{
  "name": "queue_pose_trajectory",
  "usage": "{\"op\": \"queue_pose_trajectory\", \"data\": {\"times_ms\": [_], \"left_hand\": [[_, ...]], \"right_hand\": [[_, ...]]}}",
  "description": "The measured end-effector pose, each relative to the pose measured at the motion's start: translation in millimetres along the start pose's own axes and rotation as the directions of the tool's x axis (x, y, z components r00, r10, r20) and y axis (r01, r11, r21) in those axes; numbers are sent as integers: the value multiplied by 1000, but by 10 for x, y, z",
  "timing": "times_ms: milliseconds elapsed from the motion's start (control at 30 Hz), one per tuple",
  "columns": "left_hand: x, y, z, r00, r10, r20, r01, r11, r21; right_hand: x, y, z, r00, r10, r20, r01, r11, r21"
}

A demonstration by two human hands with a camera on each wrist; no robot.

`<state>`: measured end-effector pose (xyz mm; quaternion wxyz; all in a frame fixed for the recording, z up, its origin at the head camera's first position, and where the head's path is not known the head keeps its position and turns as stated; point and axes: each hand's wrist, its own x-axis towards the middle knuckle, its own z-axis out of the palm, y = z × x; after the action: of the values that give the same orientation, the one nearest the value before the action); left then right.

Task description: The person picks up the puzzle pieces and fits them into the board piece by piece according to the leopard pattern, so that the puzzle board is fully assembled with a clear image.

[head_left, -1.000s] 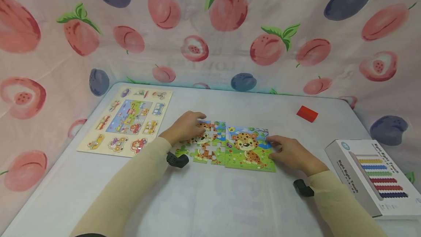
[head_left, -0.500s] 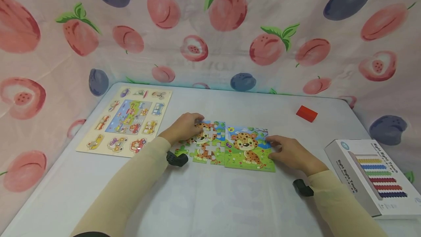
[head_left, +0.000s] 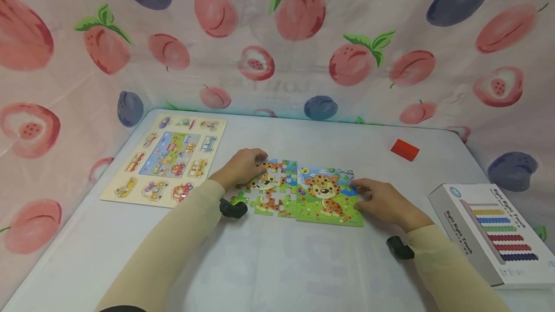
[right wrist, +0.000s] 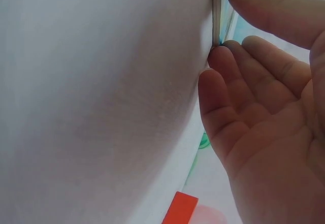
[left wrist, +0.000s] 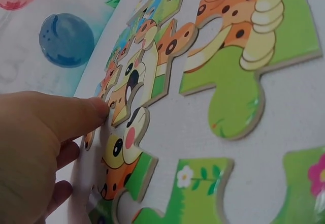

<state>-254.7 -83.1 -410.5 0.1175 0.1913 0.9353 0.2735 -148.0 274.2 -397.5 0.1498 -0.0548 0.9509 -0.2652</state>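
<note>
- Peach-and-plum cloth (head_left: 282,85) across the upper half of the head view, folding down along the left and right sides; below it, white tabletop (head_left: 277,254) filling the rest.
- At the centre of the frame, leopard puzzle (head_left: 265,185), flat on the tabletop, with white gaps between several pieces, loose green pieces toward its lower left.
- Just beside it, right of centre, picture card (head_left: 327,194) with the same spotted cub, whole, among grass and flowers.
- Left of centre, left hand (head_left: 243,165) over the upper left of the puzzle; in the left wrist view, thumb straight and touching a piece, other visible fingers bent below; cannot tell whether pinching anything.
- Right of centre, right hand (head_left: 383,201) at the right edge of the card, thumb and fingers held wide apart, fingertips touching the edge.
- Pale sleeves (head_left: 169,249) down to both wrists, a small black device (head_left: 233,209) at each.
- Upper left of the table area, peg board (head_left: 220,130) with vehicle pieces around a printed street scene.
- Upper right, small red block (head_left: 405,149), well apart from both hands.
- Lower right, white box (head_left: 451,235) with rows of coloured strips printed on top.
</note>
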Motion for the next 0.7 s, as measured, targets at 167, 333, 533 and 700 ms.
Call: {"op": "queue_pose_trajectory", "data": {"times_ms": [167, 333, 533, 700], "left_hand": [[3, -6, 8, 1000, 0, -2, 0, 1000, 5], [0, 4, -3, 1000, 0, 13, 0, 1000, 11], [-5, 5, -27, 999, 7, 34, -7, 1000, 2], [-11, 1, -52, 999, 14, 37, -14, 1000, 5]], "right_hand": [[-1, -2, -2, 1000, 0, 8, 0, 1000, 0], [-7, -9, -13, 1000, 7, 23, -7, 1000, 4], [-18, -9, -27, 999, 8, 33, -8, 1000, 2], [-25, -3, -42, 999, -1, 34, 0, 1000, 12]]}}
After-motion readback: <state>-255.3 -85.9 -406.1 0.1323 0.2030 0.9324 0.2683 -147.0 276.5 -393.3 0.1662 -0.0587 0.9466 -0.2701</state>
